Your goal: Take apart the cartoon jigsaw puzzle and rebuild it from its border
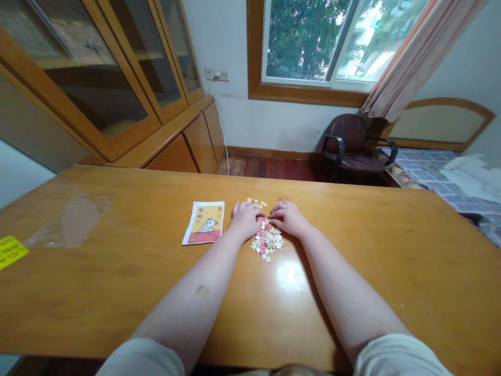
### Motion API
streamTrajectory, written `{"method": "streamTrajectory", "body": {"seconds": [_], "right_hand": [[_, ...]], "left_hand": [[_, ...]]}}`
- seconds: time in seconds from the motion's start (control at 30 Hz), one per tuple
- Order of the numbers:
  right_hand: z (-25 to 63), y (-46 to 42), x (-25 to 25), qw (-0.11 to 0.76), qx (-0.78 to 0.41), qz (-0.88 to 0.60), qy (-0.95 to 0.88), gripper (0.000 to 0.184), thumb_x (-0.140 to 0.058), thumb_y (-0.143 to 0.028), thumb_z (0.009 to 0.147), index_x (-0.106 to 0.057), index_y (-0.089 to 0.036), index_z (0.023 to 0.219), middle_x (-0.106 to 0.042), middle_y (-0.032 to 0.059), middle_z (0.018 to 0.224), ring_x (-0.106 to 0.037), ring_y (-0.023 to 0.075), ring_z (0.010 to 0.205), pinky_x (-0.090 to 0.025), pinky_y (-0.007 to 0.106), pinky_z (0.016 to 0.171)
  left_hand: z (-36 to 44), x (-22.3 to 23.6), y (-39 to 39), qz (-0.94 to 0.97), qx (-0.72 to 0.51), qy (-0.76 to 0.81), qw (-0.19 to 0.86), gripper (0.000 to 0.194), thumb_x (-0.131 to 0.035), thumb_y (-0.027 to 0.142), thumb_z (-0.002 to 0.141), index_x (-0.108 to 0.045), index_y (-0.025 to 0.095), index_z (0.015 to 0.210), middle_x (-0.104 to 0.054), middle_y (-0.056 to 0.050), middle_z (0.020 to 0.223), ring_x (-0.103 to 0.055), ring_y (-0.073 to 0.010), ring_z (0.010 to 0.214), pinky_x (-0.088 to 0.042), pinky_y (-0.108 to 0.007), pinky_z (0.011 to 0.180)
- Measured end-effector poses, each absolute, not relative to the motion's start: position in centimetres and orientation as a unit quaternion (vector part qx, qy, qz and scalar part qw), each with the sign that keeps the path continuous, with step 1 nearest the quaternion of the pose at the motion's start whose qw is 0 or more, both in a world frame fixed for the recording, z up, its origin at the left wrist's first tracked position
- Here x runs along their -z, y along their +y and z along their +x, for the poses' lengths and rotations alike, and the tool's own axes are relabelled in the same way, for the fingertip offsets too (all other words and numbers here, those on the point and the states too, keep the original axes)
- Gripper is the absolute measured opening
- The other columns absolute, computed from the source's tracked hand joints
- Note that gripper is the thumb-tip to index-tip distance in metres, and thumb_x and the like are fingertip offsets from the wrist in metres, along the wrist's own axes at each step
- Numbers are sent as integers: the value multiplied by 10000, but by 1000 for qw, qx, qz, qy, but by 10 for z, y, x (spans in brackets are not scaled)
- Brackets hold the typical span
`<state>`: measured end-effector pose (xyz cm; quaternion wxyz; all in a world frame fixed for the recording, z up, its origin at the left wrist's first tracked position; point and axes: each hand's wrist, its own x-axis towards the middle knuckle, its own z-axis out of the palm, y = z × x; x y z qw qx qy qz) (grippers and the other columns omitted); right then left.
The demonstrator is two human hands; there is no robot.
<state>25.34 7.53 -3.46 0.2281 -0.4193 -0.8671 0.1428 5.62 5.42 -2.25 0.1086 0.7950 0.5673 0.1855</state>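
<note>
Over a loose heap of jigsaw puzzle pieces (267, 241), my two hands face each other, both backs up. My left hand (246, 219) is at the heap's left edge, its thumb and forefinger bent together at the pieces and its little finger held apart. On the other side, my right hand (290, 218) has its fingers curled inward, fingertips at the upper right of the heap. Whatever lies between the fingertips is too small to see clearly. The pieces are pink, yellow and plain pale. Several more lie just beyond the hands. Left of them rests a picture card (204, 223) with a white cartoon animal.
A clear plastic bag (72, 219) and a yellow label (11, 251) lie toward the left of the wooden table (376, 250). Beyond its far edge are a glass-fronted cabinet (156, 117), an office chair (350, 141) and a bed (450, 177).
</note>
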Motion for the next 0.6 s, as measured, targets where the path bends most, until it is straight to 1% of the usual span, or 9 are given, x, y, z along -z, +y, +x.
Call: {"method": "streamTrajectory", "body": {"seconds": [0.1,0.2,0.27,0.37,0.43,0.53,0.6], "right_hand": [[253,76,33,233,-147,-421,-864,28,-736,-268,792,-736,-240,793,-709,31,919,-580,208,947,-346,426,949],[253,76,30,239,-146,-438,-854,39,-732,-253,794,-720,-220,776,-706,33,865,-587,200,899,-378,377,886],[252,76,28,234,-124,-465,-845,43,-718,-251,805,-727,-220,776,-707,43,845,-580,207,882,-379,367,853],[251,73,26,208,-92,-493,-840,68,-688,-250,831,-755,-238,830,-715,54,867,-569,227,915,-358,379,850],[249,71,26,194,-84,-491,-845,112,-660,-265,857,-765,-255,896,-720,56,899,-561,233,938,-345,387,855],[248,69,26,195,-86,-482,-850,166,-607,-277,894,-761,-260,956,-721,54,946,-554,233,963,-335,389,864],[249,68,25,205,-90,-477,-850,189,-581,-248,899,-753,-244,978,-719,57,972,-555,232,978,-335,386,876]], "left_hand": [[56,22,56,790,-188,573,112,197,-562,246,828,-745,305,874,-718,0,1026,-541,-244,1090,-248,-508,1104],[56,22,58,785,-191,577,118,194,-557,228,827,-741,283,855,-717,-12,995,-559,-234,1048,-328,-445,1053],[56,22,58,782,-193,580,118,198,-546,220,827,-737,268,853,-713,-23,980,-567,-233,1026,-358,-428,1021],[56,23,56,786,-197,574,119,208,-545,215,824,-733,273,892,-708,-17,1009,-562,-228,1043,-359,-416,1020],[56,23,55,794,-205,560,117,193,-581,241,810,-731,286,921,-701,-9,1045,-548,-232,1072,-342,-419,1039],[55,23,54,798,-216,549,119,125,-642,307,788,-726,269,873,-695,-19,1032,-543,-248,1076,-337,-428,1041],[55,22,55,788,-222,559,132,100,-660,324,785,-712,248,824,-696,-29,986,-558,-249,1046,-362,-416,1014]]}}
